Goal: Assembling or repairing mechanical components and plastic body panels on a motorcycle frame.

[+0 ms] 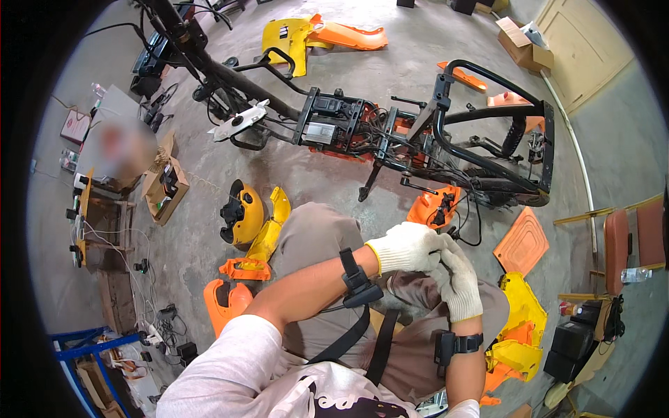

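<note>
Both my hands wear off-white knit work gloves and meet above my knees. My left hand [406, 248] reaches across from the left with its fingers curled against the other hand. My right hand [460, 280] comes up from below, its fingers bent and pressed to the left fingertips. Whatever may be pinched between them is hidden. Just beyond the hands lies an orange shell part [426, 207] with black wiring. Past it stands a stripped scooter frame [341, 129], black, with its battery bay parts and cables bare.
Left of my legs lie a yellow headlight shell [247, 214], a yellow strip panel [270, 230] and an orange shell [226, 304]. On the right are an orange flat panel [523, 240], yellow panels [521, 306] and a chair [617, 251]. An open cardboard box [174, 195] stands left.
</note>
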A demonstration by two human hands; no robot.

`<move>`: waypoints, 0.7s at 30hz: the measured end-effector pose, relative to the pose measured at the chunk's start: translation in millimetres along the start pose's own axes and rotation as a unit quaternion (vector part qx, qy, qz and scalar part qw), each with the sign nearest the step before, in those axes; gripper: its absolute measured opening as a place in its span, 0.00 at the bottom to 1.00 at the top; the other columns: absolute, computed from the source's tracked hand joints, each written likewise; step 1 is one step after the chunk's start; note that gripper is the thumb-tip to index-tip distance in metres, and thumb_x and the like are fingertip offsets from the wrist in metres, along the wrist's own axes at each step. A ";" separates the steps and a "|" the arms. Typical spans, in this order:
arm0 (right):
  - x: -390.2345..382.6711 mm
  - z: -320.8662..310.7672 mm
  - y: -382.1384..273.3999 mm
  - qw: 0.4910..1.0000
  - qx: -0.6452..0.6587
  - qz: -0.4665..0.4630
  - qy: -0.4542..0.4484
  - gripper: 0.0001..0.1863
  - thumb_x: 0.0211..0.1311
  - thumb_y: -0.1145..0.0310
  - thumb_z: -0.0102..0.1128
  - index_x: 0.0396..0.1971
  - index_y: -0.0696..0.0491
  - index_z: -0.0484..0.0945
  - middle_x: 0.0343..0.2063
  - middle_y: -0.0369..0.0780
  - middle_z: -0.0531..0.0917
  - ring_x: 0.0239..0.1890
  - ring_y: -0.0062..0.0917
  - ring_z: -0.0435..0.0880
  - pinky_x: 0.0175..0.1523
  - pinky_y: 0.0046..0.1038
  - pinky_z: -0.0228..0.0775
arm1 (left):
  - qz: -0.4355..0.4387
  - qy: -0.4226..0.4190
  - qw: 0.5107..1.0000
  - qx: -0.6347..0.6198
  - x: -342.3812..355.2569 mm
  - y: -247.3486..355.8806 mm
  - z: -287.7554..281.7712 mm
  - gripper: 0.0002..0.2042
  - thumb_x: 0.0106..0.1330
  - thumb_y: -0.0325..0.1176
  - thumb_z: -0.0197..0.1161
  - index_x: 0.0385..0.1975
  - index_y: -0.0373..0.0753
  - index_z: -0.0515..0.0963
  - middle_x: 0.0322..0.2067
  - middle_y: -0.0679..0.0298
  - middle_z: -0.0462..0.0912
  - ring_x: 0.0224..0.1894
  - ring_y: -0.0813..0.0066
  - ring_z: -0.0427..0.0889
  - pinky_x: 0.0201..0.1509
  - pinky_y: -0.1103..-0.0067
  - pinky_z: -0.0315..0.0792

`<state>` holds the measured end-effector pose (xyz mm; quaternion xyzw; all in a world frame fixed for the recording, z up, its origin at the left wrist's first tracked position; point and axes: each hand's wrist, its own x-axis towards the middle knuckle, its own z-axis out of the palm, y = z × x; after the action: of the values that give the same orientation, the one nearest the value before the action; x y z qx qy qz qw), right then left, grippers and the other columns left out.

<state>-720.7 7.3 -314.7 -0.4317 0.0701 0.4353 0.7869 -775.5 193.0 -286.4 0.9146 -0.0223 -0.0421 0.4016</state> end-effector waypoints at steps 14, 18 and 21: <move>-2.2 8.4 -10.7 0.986 0.159 0.046 -0.027 0.21 0.75 0.61 0.49 0.62 0.55 0.74 0.54 0.43 0.81 0.51 0.34 0.82 0.53 0.35 0.77 | 0.030 0.021 0.992 -0.121 1.3 8.9 -15.2 0.21 0.57 0.45 0.74 0.49 0.43 0.83 0.41 0.57 0.87 0.43 0.57 0.87 0.49 0.70 0.79; -3.8 10.7 -13.0 0.984 0.174 0.042 -0.005 0.22 0.75 0.62 0.48 0.63 0.54 0.73 0.54 0.42 0.80 0.48 0.33 0.83 0.51 0.34 0.77 | 0.051 0.016 0.995 -0.081 2.1 15.5 -15.7 0.22 0.57 0.41 0.75 0.50 0.41 0.83 0.43 0.56 0.86 0.44 0.61 0.86 0.49 0.71 0.79; -2.2 8.1 -11.8 0.981 0.189 0.042 -0.030 0.23 0.75 0.64 0.47 0.65 0.55 0.71 0.56 0.43 0.79 0.49 0.34 0.83 0.51 0.35 0.77 | 0.054 0.028 0.990 -0.126 2.6 15.7 -12.6 0.21 0.56 0.36 0.76 0.50 0.39 0.82 0.41 0.59 0.86 0.41 0.67 0.86 0.47 0.74 0.78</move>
<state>-715.4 9.0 -301.4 -0.2589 0.1457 0.4593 0.8372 -771.8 191.5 -266.4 0.8550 -0.0551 0.0034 0.5157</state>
